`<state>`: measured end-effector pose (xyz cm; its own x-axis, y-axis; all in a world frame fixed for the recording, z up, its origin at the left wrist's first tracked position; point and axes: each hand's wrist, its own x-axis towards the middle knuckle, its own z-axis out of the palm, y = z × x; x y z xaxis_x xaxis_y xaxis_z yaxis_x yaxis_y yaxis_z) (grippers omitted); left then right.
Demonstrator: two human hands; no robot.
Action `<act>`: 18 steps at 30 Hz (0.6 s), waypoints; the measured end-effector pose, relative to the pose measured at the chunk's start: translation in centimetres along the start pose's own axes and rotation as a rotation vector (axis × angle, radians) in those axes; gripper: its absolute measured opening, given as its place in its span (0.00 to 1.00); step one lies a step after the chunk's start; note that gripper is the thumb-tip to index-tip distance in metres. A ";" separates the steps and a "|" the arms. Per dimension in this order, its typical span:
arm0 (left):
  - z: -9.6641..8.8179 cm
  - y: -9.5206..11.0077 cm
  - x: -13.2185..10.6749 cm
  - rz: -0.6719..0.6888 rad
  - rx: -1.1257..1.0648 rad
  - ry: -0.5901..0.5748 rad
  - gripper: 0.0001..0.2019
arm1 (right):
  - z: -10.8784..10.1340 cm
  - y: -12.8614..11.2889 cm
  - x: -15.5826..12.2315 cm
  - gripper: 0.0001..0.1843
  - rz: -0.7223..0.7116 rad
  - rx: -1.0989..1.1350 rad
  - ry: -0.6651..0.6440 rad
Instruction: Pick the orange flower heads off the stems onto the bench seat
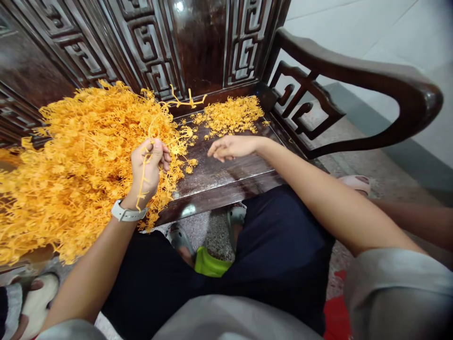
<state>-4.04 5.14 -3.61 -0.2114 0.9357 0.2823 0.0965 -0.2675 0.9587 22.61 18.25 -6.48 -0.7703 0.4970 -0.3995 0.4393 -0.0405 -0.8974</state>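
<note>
My left hand point(150, 163) is closed on a thin yellow-orange plastic sprue point(143, 177), a stem with short side twigs that hangs down over my wrist. That hand is at the right edge of a big heap of tangled yellow plastic pieces point(92, 146). My right hand point(233, 146) hovers over the dark wooden bench seat point(212, 172), its fingers loosely bent and pointing left, with nothing visible in them. Just beyond it lies a smaller pile of loose flower-like yellow pieces point(233, 114). Another bare sprue point(186, 100) rests behind, between the heap and the small pile.
The carved bench back point(201, 42) rises behind the pieces, and a curved armrest point(354, 61) stands at the right. A bright green object point(212, 262) is on the floor between my feet. Other people's feet point(38, 302) show at the left and right.
</note>
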 end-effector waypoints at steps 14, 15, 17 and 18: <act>1.0 0.0 -0.6 -0.122 -0.131 0.009 0.17 | 5.6 -3.3 1.1 0.31 -0.174 0.551 0.445; 1.1 -0.1 -0.6 -0.118 -0.134 0.011 0.17 | 6.6 -4.0 0.9 0.32 -0.231 0.530 0.409; 1.3 -0.4 -0.6 -0.107 -0.124 0.017 0.17 | 8.1 -5.5 0.6 0.32 -0.323 0.485 0.377; 1.4 -0.6 -0.7 -0.100 -0.113 0.014 0.18 | 8.7 -6.0 0.4 0.31 -0.360 0.457 0.390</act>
<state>-2.62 5.00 -4.42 -0.2283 0.9559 0.1847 -0.0360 -0.1979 0.9796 15.66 11.19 -2.89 -0.5715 0.8195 -0.0431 -0.1159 -0.1326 -0.9844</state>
